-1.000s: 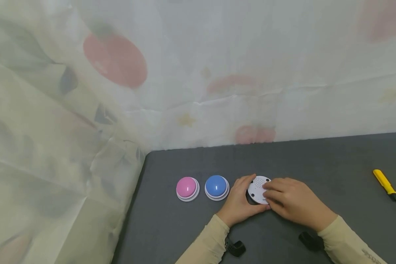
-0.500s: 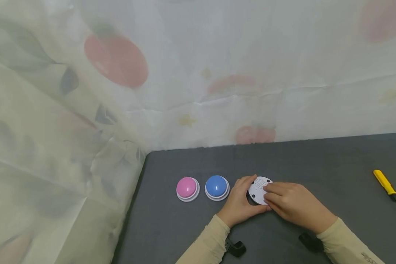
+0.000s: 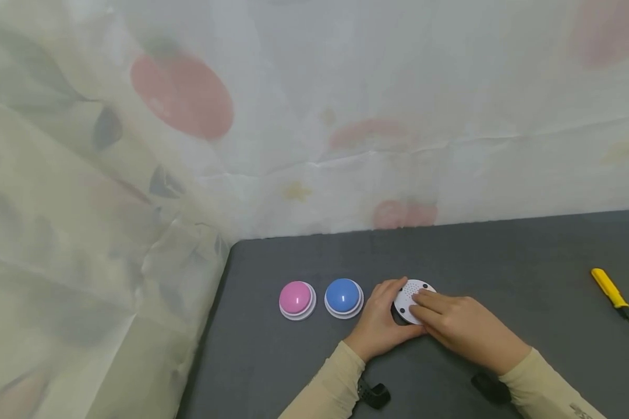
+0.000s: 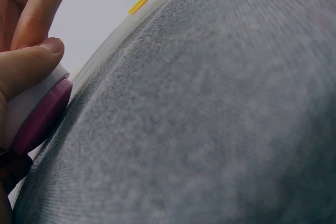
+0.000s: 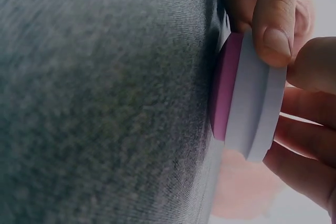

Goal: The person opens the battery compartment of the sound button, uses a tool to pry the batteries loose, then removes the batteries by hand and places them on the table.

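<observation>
A round push button (image 3: 410, 298) lies upside down on the grey table (image 3: 293, 361). Its white base, dotted with holes and dark spots, faces up. In the right wrist view its purple dome (image 5: 227, 87) points down at the cloth. My left hand (image 3: 380, 323) grips the rim, thumb at the near side and fingers round the far left. From the right, my right hand (image 3: 463, 326) lays its fingers across the base and touches it. What lies under those fingers is hidden. A pink button (image 3: 296, 297) and a blue button (image 3: 342, 295) stand dome up to the left.
A screwdriver (image 3: 610, 289) with a yellow handle lies at the far right. Patterned cloth (image 3: 304, 145) hangs behind the table and along its left side. Black wrist straps (image 3: 373, 394) show at both sleeves.
My right fingers have slid a little left and farther over the white base. My left hand keeps its grip on the rim. The other buttons and the screwdriver stay in place.
</observation>
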Available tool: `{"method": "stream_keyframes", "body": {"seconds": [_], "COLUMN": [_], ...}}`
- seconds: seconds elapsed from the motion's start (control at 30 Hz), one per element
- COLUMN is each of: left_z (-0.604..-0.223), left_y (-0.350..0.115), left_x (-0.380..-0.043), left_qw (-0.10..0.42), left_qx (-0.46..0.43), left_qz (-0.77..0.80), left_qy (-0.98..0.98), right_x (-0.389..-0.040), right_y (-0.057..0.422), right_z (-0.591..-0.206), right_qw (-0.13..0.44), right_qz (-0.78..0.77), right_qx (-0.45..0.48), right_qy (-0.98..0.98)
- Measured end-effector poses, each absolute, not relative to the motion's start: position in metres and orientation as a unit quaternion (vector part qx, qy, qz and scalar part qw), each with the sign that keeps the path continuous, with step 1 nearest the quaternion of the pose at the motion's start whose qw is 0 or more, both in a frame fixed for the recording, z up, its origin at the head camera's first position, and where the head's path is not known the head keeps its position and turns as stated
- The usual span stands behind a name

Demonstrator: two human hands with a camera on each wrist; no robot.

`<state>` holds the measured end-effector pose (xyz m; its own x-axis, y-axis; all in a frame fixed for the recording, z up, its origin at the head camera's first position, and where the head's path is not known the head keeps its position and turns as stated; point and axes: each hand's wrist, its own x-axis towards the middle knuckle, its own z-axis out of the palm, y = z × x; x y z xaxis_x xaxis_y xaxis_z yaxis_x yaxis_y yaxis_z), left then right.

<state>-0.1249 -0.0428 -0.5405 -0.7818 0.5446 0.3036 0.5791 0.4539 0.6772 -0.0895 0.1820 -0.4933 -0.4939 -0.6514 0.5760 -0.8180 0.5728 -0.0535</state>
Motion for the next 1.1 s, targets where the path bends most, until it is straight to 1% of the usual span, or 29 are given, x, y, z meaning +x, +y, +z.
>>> {"method": "stream_keyframes", "body": {"seconds": [0.4,0.83,0.97,1.1], "left_z": [-0.5409,-0.5409,-0.5421,-0.5423], "left_y": [-0.043,-0.0427,-0.042,-0.0423], "left_x": [-0.1259,-0.125,-0.1253,-0.1254], "left_qw": [0.018,0.011,0.021,0.018], "left_qx": [-0.325,-0.318,-0.319,-0.317], "left_qz": [-0.404,-0.413,-0.406,-0.408], "left_qy": [-0.855,-0.854,-0.856,-0.856], "right_x": [-0.0847,-0.0819,-0.0819,-0.0823], "right_y": [0.1783,0.1772,0.177,0.1775], "right_z": [-0.493,-0.495,-0.4947,-0.494], "right_qw": [0.242,0.228,0.225,0.227], "right_qz": [0.104,0.098,0.099,0.11], "right_qx": [0.441,0.443,0.444,0.446], "right_qy": [-0.858,-0.862,-0.862,-0.859]}}
